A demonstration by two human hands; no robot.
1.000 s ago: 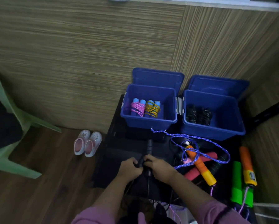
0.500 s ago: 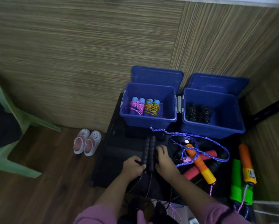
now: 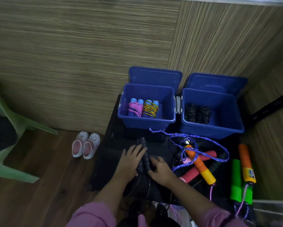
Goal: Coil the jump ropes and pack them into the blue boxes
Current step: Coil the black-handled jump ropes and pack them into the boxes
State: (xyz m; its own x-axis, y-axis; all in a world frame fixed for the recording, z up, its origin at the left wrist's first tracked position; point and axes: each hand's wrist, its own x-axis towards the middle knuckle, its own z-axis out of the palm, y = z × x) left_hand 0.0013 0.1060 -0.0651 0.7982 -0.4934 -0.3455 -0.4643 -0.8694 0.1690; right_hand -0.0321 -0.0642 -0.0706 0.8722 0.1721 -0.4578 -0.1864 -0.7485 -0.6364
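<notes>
Two black jump-rope handles (image 3: 143,154) lie side by side on the black table (image 3: 111,161), pointing away from me, their thin black cord trailing back toward me. My left hand (image 3: 131,159) rests flat against their left side with straight fingers. My right hand (image 3: 160,171) touches their right side with fingers spread. The left blue box (image 3: 147,124) holds a pink coiled rope (image 3: 135,108) and a yellow one (image 3: 151,109). The right blue box (image 3: 211,130) holds black coiled ropes (image 3: 197,113). Both lids stand open.
A loose purple rope (image 3: 203,140) loops over an orange-yellow handle (image 3: 201,164) and red handles (image 3: 192,175) right of my hands. Green handles (image 3: 235,179) and another orange handle (image 3: 245,161) lie at the far right. Pink shoes (image 3: 85,146) and a green chair (image 3: 9,145) stand on the floor left.
The black handles, gripped together between both hands a second ago, now lie side by side on the table. Both hands have opened and rest against them.
</notes>
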